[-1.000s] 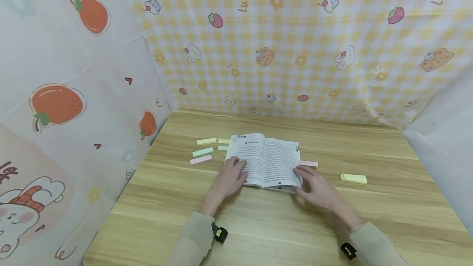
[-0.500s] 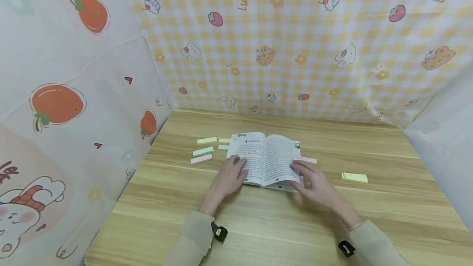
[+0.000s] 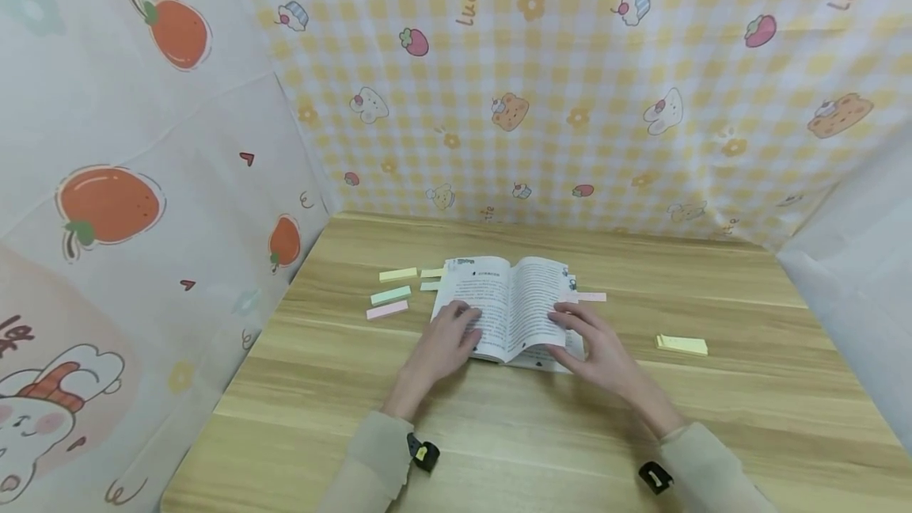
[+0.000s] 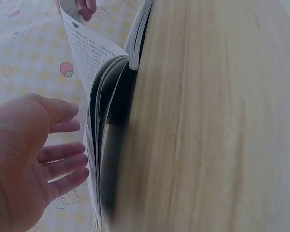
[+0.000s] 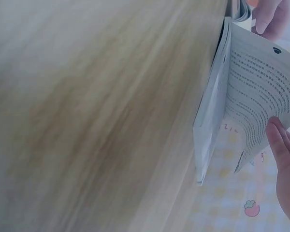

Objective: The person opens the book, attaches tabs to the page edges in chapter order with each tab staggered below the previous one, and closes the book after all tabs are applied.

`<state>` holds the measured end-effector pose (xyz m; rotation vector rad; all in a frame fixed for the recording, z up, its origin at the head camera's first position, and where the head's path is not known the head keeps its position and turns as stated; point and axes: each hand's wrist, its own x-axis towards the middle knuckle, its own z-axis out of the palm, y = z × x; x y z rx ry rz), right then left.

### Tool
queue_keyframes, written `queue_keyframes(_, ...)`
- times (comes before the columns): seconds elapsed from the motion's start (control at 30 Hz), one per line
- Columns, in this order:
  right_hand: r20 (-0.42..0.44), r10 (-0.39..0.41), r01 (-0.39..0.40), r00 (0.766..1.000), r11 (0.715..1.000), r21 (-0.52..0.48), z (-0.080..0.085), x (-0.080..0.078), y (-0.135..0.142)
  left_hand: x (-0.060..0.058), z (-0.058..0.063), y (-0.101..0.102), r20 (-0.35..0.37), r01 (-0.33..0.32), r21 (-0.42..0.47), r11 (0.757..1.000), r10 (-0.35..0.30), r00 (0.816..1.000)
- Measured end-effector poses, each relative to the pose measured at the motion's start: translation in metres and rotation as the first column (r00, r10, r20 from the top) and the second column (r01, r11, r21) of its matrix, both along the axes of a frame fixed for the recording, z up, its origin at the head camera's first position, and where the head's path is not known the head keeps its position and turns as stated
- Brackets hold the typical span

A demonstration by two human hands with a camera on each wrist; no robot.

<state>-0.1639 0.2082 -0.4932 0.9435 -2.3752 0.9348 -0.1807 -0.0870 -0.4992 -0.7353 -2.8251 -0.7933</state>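
An open book [image 3: 479, 279] with printed pages lies on the table in the head view. My left hand [image 3: 445, 339] rests on its left page with relaxed fingers. At the right side, my right hand [image 3: 598, 351] pinches a page [image 3: 536, 303] by its outer edge, thumb below and fingers above. That page curves up off the pages beneath, as the right wrist view also shows with the thumb against the lifted page [image 5: 261, 82]. A pink sticky tab [image 3: 593, 297] sticks out from the book's right side, and pale yellow and green tabs [image 3: 431, 286] from its left.
Left of the book lie yellow [image 3: 397, 275], green [image 3: 390, 295] and pink [image 3: 387, 309] sticky-note strips. A yellow sticky-note pad [image 3: 682, 345] lies to the right. The wooden table [image 3: 541, 450] meets a checked yellow cloth [image 3: 541, 157] at the back.
My right hand has moved left, lifting the right page's outer edge and bending it toward the spine. More of the page beneath shows. My left hand has stayed nearly in place.
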Motion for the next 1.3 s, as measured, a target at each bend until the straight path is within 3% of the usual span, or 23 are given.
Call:
queue_keyframes(0.27, -0.007, 0.007, -0.008, 1.0, 1.0, -0.026, 0.001, -0.003, -0.009, 0.005, 0.009, 0.007, -0.001, 0.093, 0.052, 0.994, -0.094, 0.996)
queue_keyframes(0.5, -0.036, 0.028, -0.03, 0.999, 0.998, -0.062, 0.002, -0.004, -0.017, 0.009, 0.012, 0.015, -0.025, 0.152, 0.032, 0.988, -0.151, 0.988)
queue_keyframes(0.6, -0.039, 0.039, -0.041, 0.999, 0.996, -0.074, 0.002, -0.006, -0.021, 0.01, 0.013, 0.019, -0.046, 0.154, 0.026, 0.988, -0.153, 0.987)
queue_keyframes(0.83, -0.045, 0.066, -0.07, 0.997, 0.993, -0.1, 0.004, -0.009, -0.032, 0.012, 0.012, 0.027, -0.178, 0.162, 0.029, 0.986, -0.155, 0.972)
queue_keyframes(1.07, -0.048, 0.072, -0.077, 0.996, 0.99, -0.119, 0.003, -0.009, -0.038, 0.014, 0.012, 0.03, -0.174, 0.168, 0.09, 0.982, -0.15, 0.973)
queue_keyframes(1.3, 0.006, 0.082, -0.081, 0.997, 0.989, -0.128, 0.006, -0.007, -0.041, 0.015, 0.011, 0.031, -0.202, 0.179, 0.129, 0.975, -0.151, 0.968)
